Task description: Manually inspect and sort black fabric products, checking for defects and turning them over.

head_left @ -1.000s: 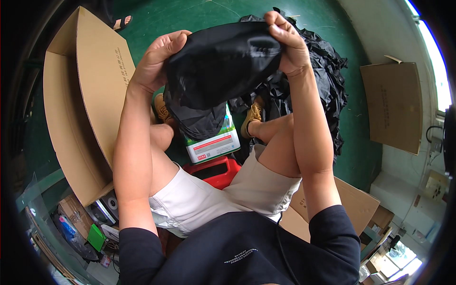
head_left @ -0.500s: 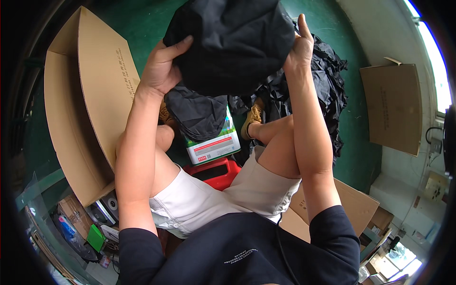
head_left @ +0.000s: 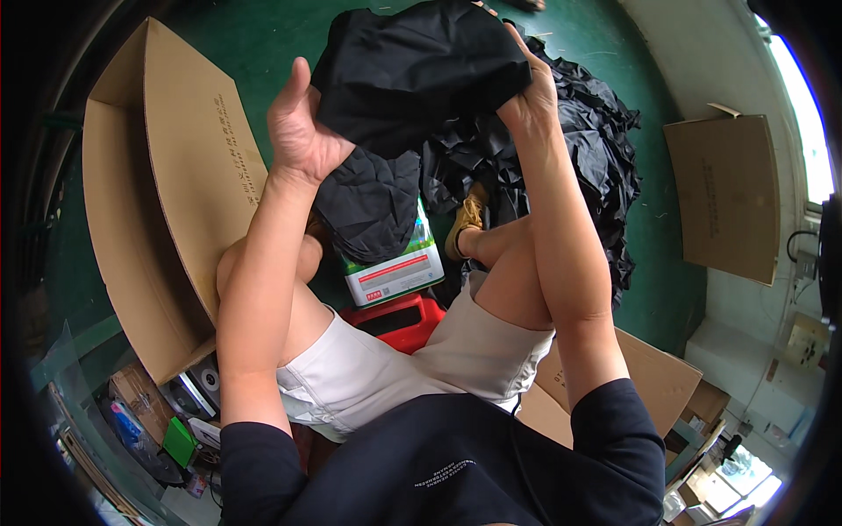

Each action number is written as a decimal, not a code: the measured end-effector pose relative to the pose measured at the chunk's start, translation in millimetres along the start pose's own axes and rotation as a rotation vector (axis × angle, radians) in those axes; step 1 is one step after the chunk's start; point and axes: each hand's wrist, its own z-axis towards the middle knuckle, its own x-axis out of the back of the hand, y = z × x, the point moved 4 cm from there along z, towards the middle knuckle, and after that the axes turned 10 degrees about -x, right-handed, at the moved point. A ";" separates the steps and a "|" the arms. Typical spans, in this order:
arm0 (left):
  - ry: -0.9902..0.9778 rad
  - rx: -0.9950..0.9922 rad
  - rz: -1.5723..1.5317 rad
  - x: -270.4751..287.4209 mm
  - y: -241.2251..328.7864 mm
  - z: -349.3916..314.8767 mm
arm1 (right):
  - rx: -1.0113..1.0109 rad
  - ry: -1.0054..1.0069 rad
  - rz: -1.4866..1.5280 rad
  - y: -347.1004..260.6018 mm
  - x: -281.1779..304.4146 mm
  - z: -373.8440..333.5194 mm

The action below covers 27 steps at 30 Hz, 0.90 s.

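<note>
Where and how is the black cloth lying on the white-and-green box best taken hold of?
Probably pinched by its rounded near edge, coming from the person's side: that edge of the black cloth faces the person uncovered on the white-and-green box, while the black piece raised between the left hand and right hand hides its far part.
</note>
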 end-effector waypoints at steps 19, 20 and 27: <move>0.525 -0.183 0.234 38.8 12.8 10.4 | -0.098 0.335 -0.572 41.4 -28.6 -13.5; 0.525 -0.184 0.235 39.6 13.3 10.5 | -0.143 0.324 -0.565 42.7 -27.2 -12.4; 0.677 -0.093 0.393 61.8 17.2 14.9 | -0.153 0.435 -0.694 64.7 -14.2 3.6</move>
